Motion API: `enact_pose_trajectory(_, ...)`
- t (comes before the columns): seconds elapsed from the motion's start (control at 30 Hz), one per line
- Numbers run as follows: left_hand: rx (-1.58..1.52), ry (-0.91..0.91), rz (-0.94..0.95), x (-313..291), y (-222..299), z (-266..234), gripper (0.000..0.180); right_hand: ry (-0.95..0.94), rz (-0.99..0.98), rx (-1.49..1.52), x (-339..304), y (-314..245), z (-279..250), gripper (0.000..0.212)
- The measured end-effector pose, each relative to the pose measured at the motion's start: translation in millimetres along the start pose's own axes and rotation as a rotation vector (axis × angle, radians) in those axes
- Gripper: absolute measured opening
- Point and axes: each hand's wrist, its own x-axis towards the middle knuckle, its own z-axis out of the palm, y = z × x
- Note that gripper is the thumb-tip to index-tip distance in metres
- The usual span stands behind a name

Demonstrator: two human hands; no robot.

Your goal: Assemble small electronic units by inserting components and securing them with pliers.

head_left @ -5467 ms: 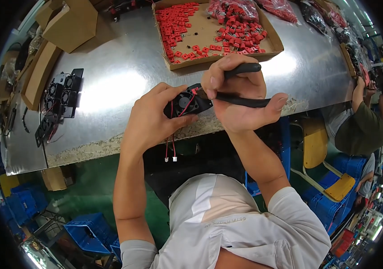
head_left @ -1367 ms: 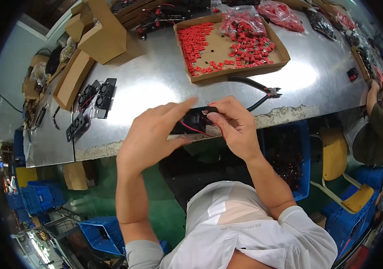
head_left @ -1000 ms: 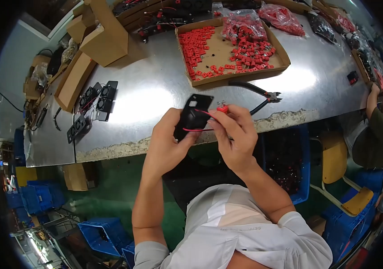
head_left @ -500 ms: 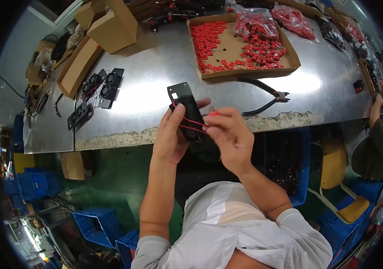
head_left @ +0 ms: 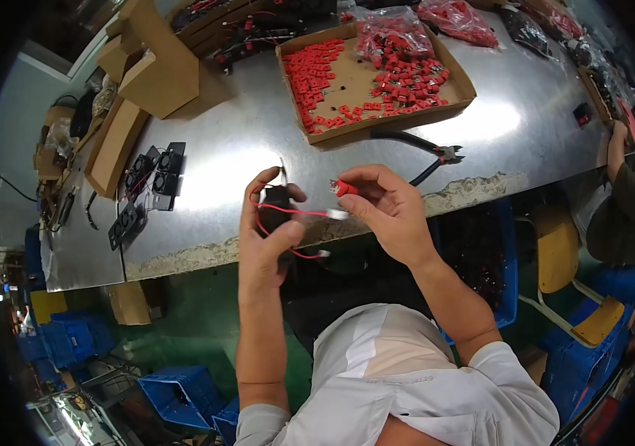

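Note:
My left hand (head_left: 262,256) grips a black fan panel (head_left: 276,202), now seen nearly edge-on above the table's front edge. Red wires loop out of it, ending in one white plug (head_left: 337,214) near my right fingertips and a second white plug (head_left: 323,253) hanging lower. Between the thumb and fingers of my right hand (head_left: 399,219) is a small red part (head_left: 345,188), its metal pins facing the panel. The red part and the panel are apart. My left fingers hide much of the panel.
A shallow cardboard tray (head_left: 399,117) of similar red parts stands beyond my hands. Cutting pliers (head_left: 447,154) lie in front of it. Several black fan panels (head_left: 169,178) and a cardboard box (head_left: 158,78) are at left. Another person's hand (head_left: 619,134) rests at the far right.
My left hand has turned the panel from broad side to nearly edge-on. My right hand has let go of the wires, whose white plugs now hang free. The red part shows more plainly.

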Motion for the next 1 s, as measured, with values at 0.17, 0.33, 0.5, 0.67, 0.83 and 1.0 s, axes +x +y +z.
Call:
enact_pose_trajectory(0.17,-0.150,0.015,-0.041,-10.7,-7.6,1.9,0.086,-0.088,-0.160,-0.252,9.4,-20.4,13.8,0.025)
enact_pose_trajectory(0.33,-0.185,0.001,-0.017,-12.6,-14.0,-1.3,0.086,-0.117,-0.297,-0.443,14.3,-20.7,21.5,0.024)
enact_pose_trajectory(0.5,-0.156,-0.024,0.029,-11.1,-13.5,-3.7,0.081,-0.119,-0.312,-0.454,16.9,-21.9,21.5,0.020)
enact_pose_trajectory(0.67,0.300,-0.034,0.076,-6.1,4.8,-5.1,0.071,-0.185,-0.390,-0.283,15.4,-48.2,-1.3,0.018)
enact_pose_trajectory(0.83,0.646,-0.317,-0.049,-12.6,36.7,5.2,0.063,-0.676,-0.616,-0.813,34.9,-76.3,8.0,0.027)
enact_pose_trajectory(1.0,0.457,-0.389,-0.063,-14.9,40.5,1.5,0.074,-0.502,0.106,-0.095,52.9,-46.9,-8.9,0.025)
